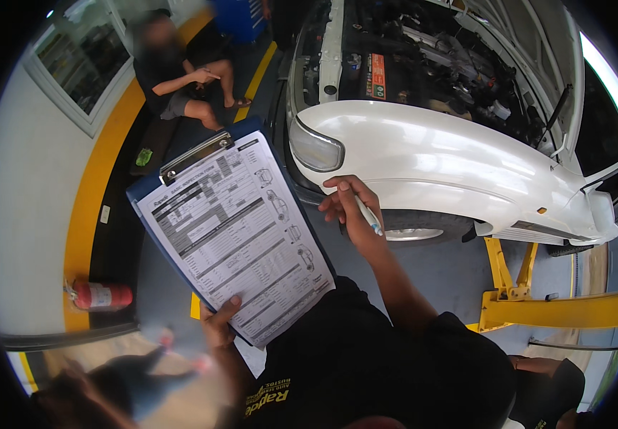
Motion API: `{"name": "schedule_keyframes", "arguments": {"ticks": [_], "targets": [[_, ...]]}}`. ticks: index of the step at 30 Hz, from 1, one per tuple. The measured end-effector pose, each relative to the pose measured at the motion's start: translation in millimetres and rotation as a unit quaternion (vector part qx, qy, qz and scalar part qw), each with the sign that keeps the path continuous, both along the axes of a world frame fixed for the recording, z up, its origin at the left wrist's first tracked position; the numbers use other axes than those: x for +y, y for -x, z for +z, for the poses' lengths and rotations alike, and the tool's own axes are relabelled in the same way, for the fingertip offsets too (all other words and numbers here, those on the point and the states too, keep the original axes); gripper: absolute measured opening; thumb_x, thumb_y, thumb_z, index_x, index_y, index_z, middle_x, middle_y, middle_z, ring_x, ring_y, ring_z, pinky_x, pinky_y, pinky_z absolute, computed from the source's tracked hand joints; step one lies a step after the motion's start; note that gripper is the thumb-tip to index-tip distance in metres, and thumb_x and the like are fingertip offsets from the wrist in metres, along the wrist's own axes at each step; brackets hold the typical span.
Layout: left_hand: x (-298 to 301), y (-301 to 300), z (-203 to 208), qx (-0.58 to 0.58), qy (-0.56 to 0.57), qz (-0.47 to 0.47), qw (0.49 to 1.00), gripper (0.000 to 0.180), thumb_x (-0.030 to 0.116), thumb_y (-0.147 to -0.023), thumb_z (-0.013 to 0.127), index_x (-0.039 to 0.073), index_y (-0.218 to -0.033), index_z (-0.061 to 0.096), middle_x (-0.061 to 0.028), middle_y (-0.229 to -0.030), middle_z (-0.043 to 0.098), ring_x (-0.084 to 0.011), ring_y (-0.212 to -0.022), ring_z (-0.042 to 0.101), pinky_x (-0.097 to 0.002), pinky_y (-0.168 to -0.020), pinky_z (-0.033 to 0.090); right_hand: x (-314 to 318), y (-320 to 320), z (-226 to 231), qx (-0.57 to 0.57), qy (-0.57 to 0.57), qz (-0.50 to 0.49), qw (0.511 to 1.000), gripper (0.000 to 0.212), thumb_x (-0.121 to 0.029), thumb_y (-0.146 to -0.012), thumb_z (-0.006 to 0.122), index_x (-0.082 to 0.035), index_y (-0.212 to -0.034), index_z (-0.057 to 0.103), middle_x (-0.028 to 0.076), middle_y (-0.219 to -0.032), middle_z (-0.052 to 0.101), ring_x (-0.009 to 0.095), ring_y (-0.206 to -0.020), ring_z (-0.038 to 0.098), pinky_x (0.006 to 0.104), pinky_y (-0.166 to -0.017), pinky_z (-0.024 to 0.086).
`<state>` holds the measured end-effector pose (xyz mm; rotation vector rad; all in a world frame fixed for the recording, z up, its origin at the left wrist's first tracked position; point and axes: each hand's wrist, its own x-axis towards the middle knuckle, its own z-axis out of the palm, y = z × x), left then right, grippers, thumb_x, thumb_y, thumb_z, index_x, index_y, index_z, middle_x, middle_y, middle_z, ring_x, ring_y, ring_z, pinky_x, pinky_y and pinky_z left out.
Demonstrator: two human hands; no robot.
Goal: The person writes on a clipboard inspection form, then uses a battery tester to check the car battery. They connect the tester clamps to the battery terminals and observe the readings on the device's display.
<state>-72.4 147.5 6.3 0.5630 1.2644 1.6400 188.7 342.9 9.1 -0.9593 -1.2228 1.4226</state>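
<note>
My left hand (221,322) grips the lower left edge of a dark blue clipboard (149,187), its thumb lying over the paper. A printed form (245,236) with tables and small car drawings is held under the metal clip (198,159) at the top. To the right of the board, my right hand (352,207) holds a white and light blue pen (370,216), with its fingers curled and the pen lying along the hand. The pen is apart from the paper. Beyond my right hand is the front fender (409,146) of a white car.
The car's hood is up over the engine bay (452,64). A yellow lift arm (573,307) stands at the right. A red fire extinguisher (102,295) is by the left wall. One person (180,79) sits at the upper left; another (123,379) is at the lower left.
</note>
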Motion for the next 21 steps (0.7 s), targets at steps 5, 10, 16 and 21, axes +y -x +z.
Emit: {"name": "schedule_keyframes", "arguments": {"ticks": [5, 10, 16, 21], "targets": [[-1.8, 10.3, -28.3, 0.012, -0.061, 0.017, 0.998, 0.067, 0.004, -0.075, 0.08, -0.012, -0.135, 0.055, -0.0234, -0.12, 0.07, -0.0334, -0.104, 0.07, -0.0427, -0.097, 0.055, 24.4, -0.2, -46.6, -0.068, -0.033, 0.029, 0.997, 0.032, -0.033, -0.111, 0.053, -0.003, -0.121, 0.06, 0.008, -0.09, 0.073, 0.013, -0.076, 0.068, 0.0255, -0.065, 0.044], [-3.6, 16.4, -94.1, -0.014, -0.214, 0.07, 0.974, 0.073, 0.013, -0.083, 0.082, -0.014, -0.142, 0.048, -0.0268, -0.13, 0.065, -0.0372, -0.11, 0.068, -0.0465, -0.097, 0.055, 50.4, 3.8, -73.4, -0.163, 0.111, 0.255, 0.947, 0.036, -0.032, -0.109, 0.056, 0.0, -0.098, 0.068, 0.008, -0.081, 0.073, 0.013, -0.074, 0.07, 0.0293, -0.063, 0.047], [23.6, 54.9, -117.1, -0.022, -0.287, -0.007, 0.958, 0.075, 0.012, -0.084, 0.081, 0.003, -0.151, 0.048, -0.0162, -0.145, 0.06, -0.0389, -0.131, 0.058, -0.0588, -0.115, 0.041, 71.1, 46.6, -93.4, -0.203, -0.093, 0.333, 0.916, 0.039, -0.033, -0.1, 0.063, 0.003, -0.09, 0.073, 0.021, -0.076, 0.069, 0.026, -0.067, 0.065, 0.0432, -0.067, 0.049], [110.5, 81.7, -73.2, 0.005, -0.275, -0.151, 0.949, 0.046, 0.034, -0.093, 0.076, -0.001, -0.121, 0.067, -0.0416, -0.149, 0.043, -0.0561, -0.142, 0.04, -0.0732, -0.112, 0.034, 128.3, 92.1, -54.4, -0.192, -0.129, 0.458, 0.858, 0.046, -0.04, -0.096, 0.072, 0.004, -0.081, 0.07, 0.019, -0.06, 0.055, 0.025, -0.053, 0.049, 0.042, -0.059, 0.042]]}}
